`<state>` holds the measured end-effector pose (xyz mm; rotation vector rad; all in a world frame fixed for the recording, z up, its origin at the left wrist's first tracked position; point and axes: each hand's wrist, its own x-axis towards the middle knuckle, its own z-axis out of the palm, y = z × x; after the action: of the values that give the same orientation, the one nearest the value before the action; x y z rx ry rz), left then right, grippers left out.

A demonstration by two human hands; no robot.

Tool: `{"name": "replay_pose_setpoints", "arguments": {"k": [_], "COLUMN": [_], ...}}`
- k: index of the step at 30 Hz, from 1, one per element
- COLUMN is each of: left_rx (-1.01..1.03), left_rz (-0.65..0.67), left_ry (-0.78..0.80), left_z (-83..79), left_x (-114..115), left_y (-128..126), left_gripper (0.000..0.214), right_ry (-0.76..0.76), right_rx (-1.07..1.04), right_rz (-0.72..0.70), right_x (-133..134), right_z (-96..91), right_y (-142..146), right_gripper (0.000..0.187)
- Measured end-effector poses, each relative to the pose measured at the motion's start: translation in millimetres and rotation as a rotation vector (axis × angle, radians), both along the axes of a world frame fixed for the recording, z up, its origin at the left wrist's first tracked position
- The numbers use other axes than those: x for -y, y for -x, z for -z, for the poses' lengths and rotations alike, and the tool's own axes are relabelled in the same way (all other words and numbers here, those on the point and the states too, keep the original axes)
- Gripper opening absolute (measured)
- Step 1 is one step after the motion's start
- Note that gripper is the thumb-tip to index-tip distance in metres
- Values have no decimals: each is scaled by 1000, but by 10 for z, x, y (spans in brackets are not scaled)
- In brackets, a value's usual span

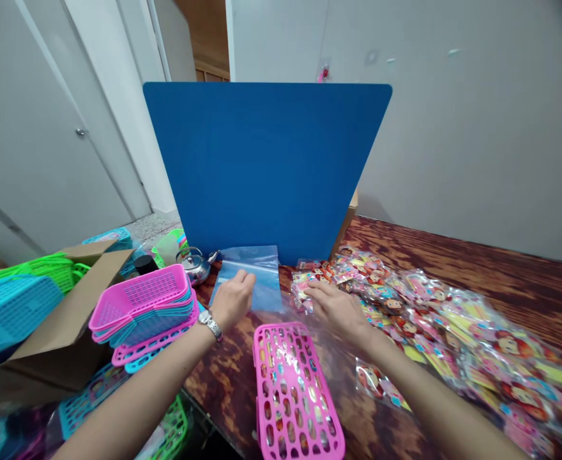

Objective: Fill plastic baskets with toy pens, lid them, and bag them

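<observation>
My left hand [232, 298], with a metal watch on its wrist, rests curled on the near edge of a clear plastic zip bag [257, 271] lying flat in front of the blue board. My right hand [337, 308] lies palm down with fingers stretched out on the left end of a heap of wrapped cartoon sticker packs [434, 322]; its fingertips touch one small pack [303, 287]. Between my forearms lies a pink perforated lid [294, 391] covering a basket filled with sticker packs.
A tall blue board [266, 166] stands upright at the back of the dark wooden table [501, 268]. A stack of pink and blue baskets [144, 305] sits left, beside a cardboard box [65, 319] with blue and green baskets. A small metal kettle [195, 263] stands nearby.
</observation>
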<state>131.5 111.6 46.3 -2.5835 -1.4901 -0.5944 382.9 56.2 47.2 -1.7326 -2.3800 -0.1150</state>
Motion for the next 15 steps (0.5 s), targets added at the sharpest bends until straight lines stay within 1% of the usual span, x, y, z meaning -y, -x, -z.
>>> {"name": "replay_pose_setpoints", "arguments": {"k": [1,2,4,6,7,8,9,12,15], "left_rx": [-35,-69,-130,-176,-193,-208,-221,-251,-321], "left_rz": [0,-2,-6,-5,-3,1,7,53,181], "left_ry": [9,18,33,43,46,49,51,60,69], "left_z": [-14,-26,-48,-78,-97,-117,-139,-196,-208], "left_x": [34,60,88,100,105,113,124,193,309], "left_y": [-24,-48,-88,-114,-120,-120,-115,-71,-13], "left_gripper": [21,20,20,20,21,21,21,22,26], "right_ry": [-48,-111,-218,-239,-216,-180,-135,20,108], "right_rx": [-73,-138,-204,-156,-106,-54,-8,67,37], "right_rz": [-15,-57,-203,-321,-331,-300,-242,-17,171], "right_x": [3,19,65,88,77,51,11,-139,-237], "right_z": [-6,-16,-33,-27,-10,17,52,177,239], "right_y": [58,134,316,465,504,513,490,292,75], "right_gripper": [34,33,31,24,22,21,22,24,29]}}
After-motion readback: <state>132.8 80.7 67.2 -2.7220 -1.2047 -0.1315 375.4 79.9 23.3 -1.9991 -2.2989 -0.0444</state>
